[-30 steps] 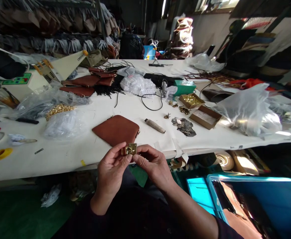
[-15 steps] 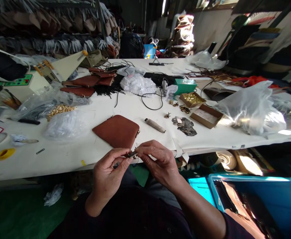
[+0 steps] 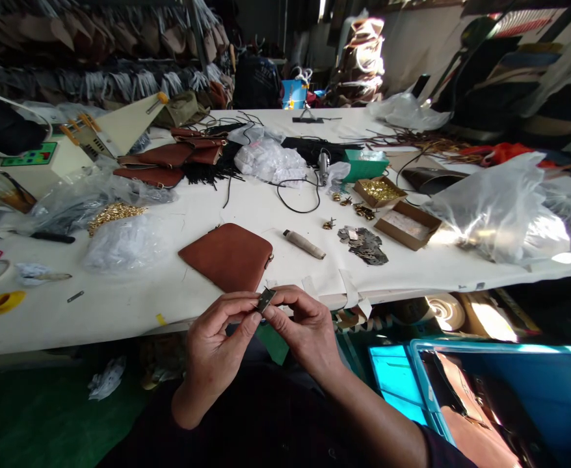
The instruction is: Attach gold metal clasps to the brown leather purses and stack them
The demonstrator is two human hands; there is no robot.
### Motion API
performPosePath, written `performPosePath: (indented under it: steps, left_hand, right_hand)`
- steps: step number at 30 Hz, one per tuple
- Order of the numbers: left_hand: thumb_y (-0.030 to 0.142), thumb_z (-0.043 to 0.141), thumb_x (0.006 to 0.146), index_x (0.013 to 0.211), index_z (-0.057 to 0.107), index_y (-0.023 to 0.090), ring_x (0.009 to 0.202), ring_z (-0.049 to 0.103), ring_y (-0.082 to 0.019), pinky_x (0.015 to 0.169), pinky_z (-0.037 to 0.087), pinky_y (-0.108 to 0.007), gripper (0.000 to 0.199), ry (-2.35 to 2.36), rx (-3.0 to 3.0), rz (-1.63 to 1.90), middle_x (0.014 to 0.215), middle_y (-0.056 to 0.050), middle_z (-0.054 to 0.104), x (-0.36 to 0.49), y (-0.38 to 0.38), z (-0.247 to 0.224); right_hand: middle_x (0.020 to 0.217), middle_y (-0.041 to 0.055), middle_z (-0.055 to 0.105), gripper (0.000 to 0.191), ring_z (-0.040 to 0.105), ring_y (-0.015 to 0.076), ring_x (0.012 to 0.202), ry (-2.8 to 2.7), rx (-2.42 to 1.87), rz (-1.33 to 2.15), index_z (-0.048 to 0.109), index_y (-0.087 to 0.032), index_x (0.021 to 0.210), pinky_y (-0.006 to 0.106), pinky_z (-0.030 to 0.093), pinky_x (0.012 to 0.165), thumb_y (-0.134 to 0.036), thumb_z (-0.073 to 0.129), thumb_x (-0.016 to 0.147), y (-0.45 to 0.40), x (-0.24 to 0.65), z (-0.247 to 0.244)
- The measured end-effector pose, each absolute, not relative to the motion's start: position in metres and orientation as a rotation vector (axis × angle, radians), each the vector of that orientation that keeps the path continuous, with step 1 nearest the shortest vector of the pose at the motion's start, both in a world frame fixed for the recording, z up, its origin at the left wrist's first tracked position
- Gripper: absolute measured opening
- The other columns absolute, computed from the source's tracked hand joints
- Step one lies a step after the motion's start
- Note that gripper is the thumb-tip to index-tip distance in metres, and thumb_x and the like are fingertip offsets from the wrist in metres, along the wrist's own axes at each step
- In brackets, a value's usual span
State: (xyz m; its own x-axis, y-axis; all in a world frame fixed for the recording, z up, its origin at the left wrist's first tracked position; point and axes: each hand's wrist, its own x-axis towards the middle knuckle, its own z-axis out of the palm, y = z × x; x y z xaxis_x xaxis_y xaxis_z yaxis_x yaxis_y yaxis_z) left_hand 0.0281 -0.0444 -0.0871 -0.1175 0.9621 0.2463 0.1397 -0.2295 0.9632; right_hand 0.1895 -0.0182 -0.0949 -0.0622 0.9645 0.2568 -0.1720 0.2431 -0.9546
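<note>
In the head view, my left hand [image 3: 221, 337] and my right hand [image 3: 305, 328] meet just off the table's front edge. Both pinch a small dark metal plate [image 3: 266, 299] between thumb and fingertips; thin pointed bits stick out at its edges. The plate's exact kind is hard to make out. Right behind my fingertips lies a flat brown leather pouch [image 3: 227, 255] with a small metal ring at its right corner. A worn, tape-wrapped handle-like stick [image 3: 304, 244] rests to the right of the pouch. Beyond it is a heap of flat grey metal plates [image 3: 365, 246].
Gold clasp pieces [image 3: 329, 223] lie near two small cardboard boxes [image 3: 407, 224]. Clear plastic bags [image 3: 495, 208] bulge at the right. A yellow tape roll [image 3: 7, 301] is at the left. Below the table, a blue crate [image 3: 418, 364] holds leather pieces.
The small metal plate has turned in my fingers, so its flat face now shows. My right hand has shifted slightly, its thumb now pressed against the plate's lower side.
</note>
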Motion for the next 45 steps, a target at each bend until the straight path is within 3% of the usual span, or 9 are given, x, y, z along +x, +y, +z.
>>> performPosePath:
  steps: [8,13,17,24,30,34,39,42,45]
  left_hand:
    - [0.028,0.081,0.091,0.102,0.084,0.027,0.108,0.074,-0.025,0.093,0.063,-0.035,0.012,1.181,1.393,1.340,0.119,-0.009,0.075,0.017,-0.044,-0.081]
    - [0.029,0.091,0.081,0.133,0.076,0.029,0.090,0.073,-0.018,0.079,0.065,-0.030,0.054,1.071,1.123,1.190,0.120,-0.009,0.076,0.012,-0.037,-0.072]
    - [0.029,0.091,0.079,0.115,0.084,0.025,0.082,0.071,-0.017,0.072,0.065,-0.029,0.036,0.961,1.133,1.088,0.112,-0.009,0.072,0.010,-0.033,-0.066]
    - [0.025,0.090,0.081,0.117,0.084,0.027,0.090,0.070,-0.020,0.066,0.067,-0.029,0.036,0.885,1.089,0.992,0.126,-0.010,0.066,0.003,-0.031,-0.071]
    - [0.023,0.090,0.080,0.113,0.084,0.024,0.089,0.068,-0.018,0.062,0.066,-0.026,0.034,0.840,1.080,0.925,0.119,-0.008,0.064,0.000,-0.029,-0.073]
    - [0.026,0.092,0.079,0.118,0.082,0.024,0.092,0.069,-0.020,0.069,0.066,-0.028,0.040,0.807,1.074,0.902,0.117,-0.008,0.068,-0.003,-0.023,-0.077]
    - [0.052,0.075,0.093,0.130,0.075,0.021,0.098,0.072,-0.025,0.079,0.063,-0.037,0.048,1.088,1.342,0.889,0.117,-0.012,0.075,-0.020,0.029,-0.093]
    - [0.055,0.068,0.096,0.133,0.072,0.021,0.112,0.070,-0.029,0.094,0.059,-0.042,0.051,1.449,1.821,0.788,0.132,-0.014,0.072,-0.022,0.084,-0.104]
    - [0.059,0.070,0.090,0.149,0.059,0.020,0.142,0.053,-0.037,0.114,0.047,-0.051,0.071,1.663,2.259,0.450,0.159,-0.016,0.054,-0.004,0.131,-0.111]
  right_hand:
    - [0.091,0.0019,0.076,0.014,0.070,0.0183,0.085,-1.376,-0.792,1.222,0.077,-0.024,0.092,0.032,0.057,0.083,-0.036,0.085,0.091,-0.015,0.203,-0.093]
    - [0.092,0.0021,0.075,0.010,0.070,0.0180,0.087,-1.502,-0.694,1.289,0.074,-0.024,0.094,0.032,0.057,0.083,-0.030,0.081,0.094,-0.012,0.216,-0.087]
    - [0.091,0.0012,0.074,0.010,0.070,0.0170,0.085,-1.519,-0.637,1.344,0.073,-0.024,0.096,0.030,0.057,0.080,-0.028,0.082,0.093,-0.014,0.219,-0.086]
    - [0.091,0.0017,0.074,0.011,0.069,0.0168,0.084,-1.552,-0.641,1.354,0.073,-0.023,0.092,0.030,0.056,0.079,-0.029,0.082,0.094,-0.014,0.222,-0.085]
    - [0.092,0.0021,0.074,0.008,0.070,0.0163,0.085,-1.576,-0.603,1.363,0.073,-0.022,0.094,0.028,0.056,0.080,-0.025,0.081,0.094,-0.016,0.222,-0.088]
    - [0.091,0.0019,0.073,0.009,0.069,0.0156,0.085,-1.554,-0.624,1.360,0.073,-0.021,0.093,0.028,0.055,0.079,-0.023,0.081,0.094,-0.015,0.223,-0.091]
    - [0.087,0.0015,0.072,0.013,0.067,0.0160,0.082,-1.462,-0.777,1.332,0.072,-0.021,0.089,0.029,0.052,0.078,-0.028,0.082,0.094,-0.007,0.229,-0.102]
    - [0.085,0.0009,0.072,0.019,0.065,0.0156,0.079,-1.388,-0.886,1.361,0.070,-0.021,0.087,0.029,0.050,0.076,-0.035,0.081,0.094,-0.004,0.229,-0.114]
    - [0.084,0.0010,0.072,0.023,0.064,0.0162,0.080,-1.359,-0.959,1.385,0.070,-0.021,0.086,0.029,0.049,0.076,-0.039,0.080,0.094,-0.002,0.227,-0.124]
